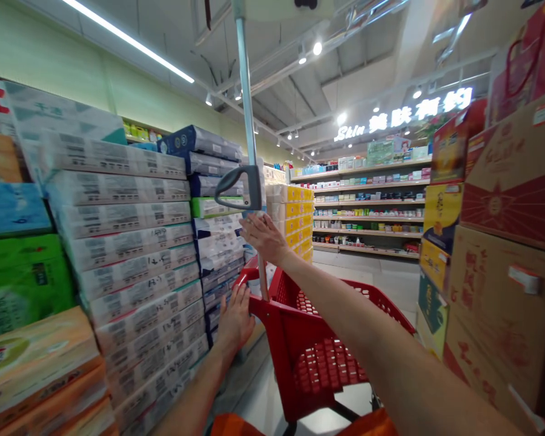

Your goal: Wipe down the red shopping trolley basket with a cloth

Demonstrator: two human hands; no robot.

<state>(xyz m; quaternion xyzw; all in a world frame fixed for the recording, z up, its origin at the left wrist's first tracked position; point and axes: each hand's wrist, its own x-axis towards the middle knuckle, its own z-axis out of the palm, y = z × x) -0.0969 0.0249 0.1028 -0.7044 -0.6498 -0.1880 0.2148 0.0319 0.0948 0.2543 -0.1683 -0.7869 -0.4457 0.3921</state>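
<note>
A red plastic shopping cart (284,345) stands in front of me with its perforated basket facing forward. My left hand (238,321) is on the cart's red handle (249,272), fingers curled over it. From the cart rises a metal pole (246,97) carrying a grey loop-shaped grip (238,188). Just below that grip, my right hand (267,237) lies across the front of the pole, its fingers stretched toward the left. Nothing is visible in the right hand. Part of the basket is hidden behind my right forearm.
Tall stacks of wrapped paper packs (136,242) line the left side, with orange packs (40,369) closer to me. Cardboard boxes (504,303) are piled on the right. Yellow-and-white packs (300,209) stand ahead, and shelves of small goods (367,197) stand at the back.
</note>
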